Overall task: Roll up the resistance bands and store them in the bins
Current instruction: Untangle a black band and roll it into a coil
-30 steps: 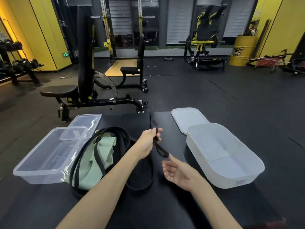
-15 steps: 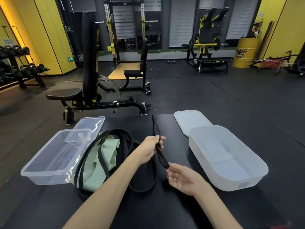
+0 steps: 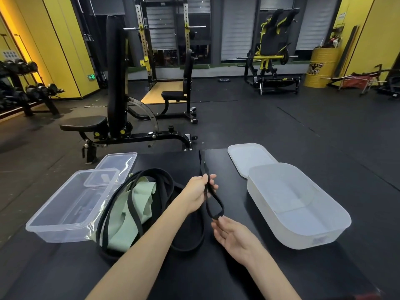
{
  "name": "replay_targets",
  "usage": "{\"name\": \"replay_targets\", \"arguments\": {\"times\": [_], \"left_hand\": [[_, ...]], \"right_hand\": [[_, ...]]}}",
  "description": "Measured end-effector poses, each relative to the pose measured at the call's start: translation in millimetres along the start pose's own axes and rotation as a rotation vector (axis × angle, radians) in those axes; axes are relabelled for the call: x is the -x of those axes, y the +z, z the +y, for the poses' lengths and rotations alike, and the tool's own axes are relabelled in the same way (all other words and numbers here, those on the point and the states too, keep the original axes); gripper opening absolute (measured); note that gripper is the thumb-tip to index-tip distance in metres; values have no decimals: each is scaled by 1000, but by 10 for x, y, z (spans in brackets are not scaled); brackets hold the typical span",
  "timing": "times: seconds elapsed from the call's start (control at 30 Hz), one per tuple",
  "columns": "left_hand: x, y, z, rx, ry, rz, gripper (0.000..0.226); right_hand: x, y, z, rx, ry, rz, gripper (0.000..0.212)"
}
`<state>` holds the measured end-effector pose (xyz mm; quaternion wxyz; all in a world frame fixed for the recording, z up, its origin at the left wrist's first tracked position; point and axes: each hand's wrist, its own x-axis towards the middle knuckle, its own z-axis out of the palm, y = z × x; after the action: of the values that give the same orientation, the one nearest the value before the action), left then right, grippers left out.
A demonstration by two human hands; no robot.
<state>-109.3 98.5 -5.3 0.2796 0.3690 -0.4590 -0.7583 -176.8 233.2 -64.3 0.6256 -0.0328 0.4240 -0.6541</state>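
The right hand point(image 3: 232, 233) lies palm up over the counter point(image 3: 65, 273), with the fingers loosely bent. Their tips are at the near end of a black band point(image 3: 214, 205), but I cannot tell if they pinch it. The left hand point(image 3: 198, 190) grasps the same band higher up with clenched fingers. The band's long axis runs from near to far, up to the counter's far edge. Left of the arm there is a pile: one wide green band point(image 3: 138, 204) and some black loops point(image 3: 129, 191), whose number is unclear. There are two bins, a clear bin point(image 3: 65, 204) at the left and a white bin point(image 3: 298, 213) at the right, and each shows only its bare bottom. Two lids lie behind them, a clear lid point(image 3: 121, 161) and a white lid point(image 3: 249, 159).
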Motion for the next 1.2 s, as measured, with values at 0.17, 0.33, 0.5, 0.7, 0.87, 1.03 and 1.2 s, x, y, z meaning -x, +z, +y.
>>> {"name": "replay_targets", "arguments": {"times": [0.17,0.33,0.5,0.7,0.87,1.03,1.2], "left_hand": [[0,-19,-27,109,-42,12,36],[-7,15,-71,176,-45,2,35],[-3,15,-137,45,-22,-18,31],[-31,10,-264,-156,9,4,23],[-20,36,-336,-233,-30,86,23],[67,159,-452,-123,-168,157,34],[42,226,-779,-528,10,240,35]], "right_hand": [[47,-52,5,-178,8,-120,16],[111,-60,-20,-314,33,-198,17],[172,-37,-51,-243,7,-117,16],[174,-7,-2,303,-175,21,11],[187,-41,25,729,-349,131,19],[258,-141,-2,1160,-603,197,34],[338,-259,-5,1429,-762,237,29]]}}
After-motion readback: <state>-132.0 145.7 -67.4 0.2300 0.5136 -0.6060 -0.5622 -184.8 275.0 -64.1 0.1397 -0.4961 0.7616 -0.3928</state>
